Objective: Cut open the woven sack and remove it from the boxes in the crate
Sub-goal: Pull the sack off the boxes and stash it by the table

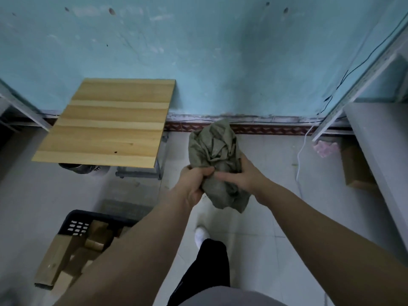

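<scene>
The grey-green woven sack (215,151) is crumpled into a bundle, held up in front of me above the tiled floor. My left hand (194,183) grips its lower left side with fingers closed on the cloth. My right hand (241,175) clasps it from the right, fingers wrapped across the front. The black plastic crate (76,224) stands on the floor at lower left, partly behind my left forearm. Several brown cardboard boxes (59,259) lie in it uncovered, some sticking out over its rim.
A small wooden-topped table (110,122) stands at left against the blue wall. A grey shelf unit (379,146) runs along the right, with a cardboard box (357,168) beneath it. A white cable (300,155) hangs to the floor. My leg and white shoe (202,236) are below.
</scene>
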